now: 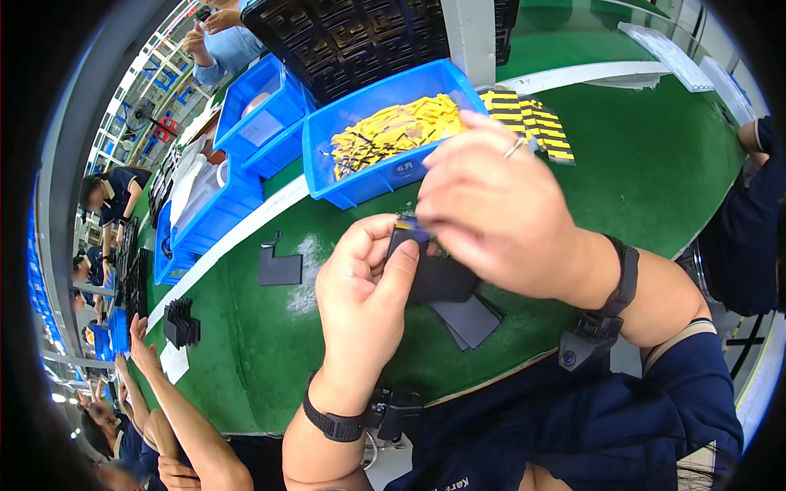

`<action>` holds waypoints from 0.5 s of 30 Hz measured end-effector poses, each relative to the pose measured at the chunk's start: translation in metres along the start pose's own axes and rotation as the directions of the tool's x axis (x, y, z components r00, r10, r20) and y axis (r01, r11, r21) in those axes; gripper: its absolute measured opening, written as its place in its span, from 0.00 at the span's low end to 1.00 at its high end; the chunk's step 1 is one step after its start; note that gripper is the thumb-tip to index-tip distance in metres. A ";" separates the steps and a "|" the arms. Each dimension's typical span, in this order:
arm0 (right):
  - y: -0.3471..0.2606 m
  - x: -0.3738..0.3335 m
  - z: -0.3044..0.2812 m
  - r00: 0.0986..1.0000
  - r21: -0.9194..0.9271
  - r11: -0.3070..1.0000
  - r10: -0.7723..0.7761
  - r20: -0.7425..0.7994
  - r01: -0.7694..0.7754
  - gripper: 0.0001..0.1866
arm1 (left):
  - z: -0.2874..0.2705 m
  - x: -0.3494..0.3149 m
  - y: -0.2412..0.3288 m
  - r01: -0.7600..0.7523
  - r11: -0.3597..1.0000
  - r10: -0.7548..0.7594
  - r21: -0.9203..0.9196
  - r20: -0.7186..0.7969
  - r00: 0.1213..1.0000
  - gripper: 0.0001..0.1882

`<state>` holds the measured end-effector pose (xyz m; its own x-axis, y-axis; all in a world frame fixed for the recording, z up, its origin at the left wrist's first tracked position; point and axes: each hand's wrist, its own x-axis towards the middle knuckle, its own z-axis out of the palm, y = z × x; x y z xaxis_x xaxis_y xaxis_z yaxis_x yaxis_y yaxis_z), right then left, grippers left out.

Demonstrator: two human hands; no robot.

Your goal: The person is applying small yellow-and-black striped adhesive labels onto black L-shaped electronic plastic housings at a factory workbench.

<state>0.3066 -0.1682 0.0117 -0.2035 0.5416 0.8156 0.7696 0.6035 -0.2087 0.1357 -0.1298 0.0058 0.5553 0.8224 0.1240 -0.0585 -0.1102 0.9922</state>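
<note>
Two hands [364, 278] [499, 217] on dark flat piece [438, 278]

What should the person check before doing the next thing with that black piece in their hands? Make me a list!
1. Left hand grips the black piece: ok, thumb and fingers are closed on its edge.
2. Right hand is on the piece too: ok, its fingertips meet it at the top, by a small yellow and blue bit.
3. That small bit sits straight: cannot tell, the right hand hides most of it.
4. Yellow strips in the blue bin close by: ok, the bin has plenty and sits just behind the hands.
5. More black pieces ready: ok, a few dark sheets lie on the green mat under the hands.
</note>
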 end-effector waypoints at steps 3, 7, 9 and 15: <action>0.012 0.003 0.001 0.956 0.048 0.978 0.208 -0.207 -0.202 0.07 | -0.001 -0.002 0.003 0.018 1.000 -0.018 -0.015 0.012 1.000 0.10; -0.010 0.002 0.000 0.992 0.173 0.979 0.119 -0.043 -0.110 0.07 | -0.004 0.002 0.000 0.004 0.986 -0.007 -0.170 -0.019 1.000 0.11; -0.013 -0.003 0.007 0.993 0.162 0.980 0.118 -0.027 -0.112 0.07 | -0.004 0.002 -0.001 -0.035 0.975 0.027 -0.220 -0.041 0.999 0.12; -0.006 -0.001 0.009 0.973 0.272 0.942 0.222 -0.055 -0.200 0.06 | -0.002 0.000 -0.006 -0.174 0.969 0.190 0.173 -0.076 0.979 0.12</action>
<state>0.2971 -0.1671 0.0072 0.0059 0.6293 0.7771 0.6009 0.6190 -0.5058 0.1345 -0.1280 -0.0002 0.4698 0.8263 0.3106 -0.0103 -0.3467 0.9379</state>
